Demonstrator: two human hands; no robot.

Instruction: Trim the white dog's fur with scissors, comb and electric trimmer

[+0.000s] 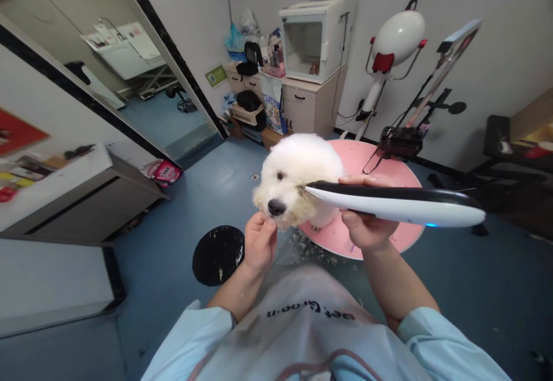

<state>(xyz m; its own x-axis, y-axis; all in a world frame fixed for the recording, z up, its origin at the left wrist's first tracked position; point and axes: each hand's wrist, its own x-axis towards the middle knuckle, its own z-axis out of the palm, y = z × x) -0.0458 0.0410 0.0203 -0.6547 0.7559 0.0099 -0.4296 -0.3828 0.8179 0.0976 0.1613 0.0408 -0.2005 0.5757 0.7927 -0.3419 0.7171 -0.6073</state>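
Note:
A fluffy white dog [305, 159] is on a round pink table [393, 174], its face turned toward me. My right hand [371, 225] is wrapped around a white and black electric hair clipper [397, 204] with a small blue light. The clipper's tip is at the side of the dog's face, just below one eye. Under the dog's chin, my left hand [260, 240] pinches the fur of the muzzle with thumb and fingers closed. The dog's far eye is hidden by fur or the clipper.
A round black stool seat [219, 255] stands at the left. Fur clippings [317, 248] lie along the table's near edge. Behind the table rise a white dryer [398, 38] on a stand and a phone holder arm [436, 76]. A cabinet [317, 96] carries a white box.

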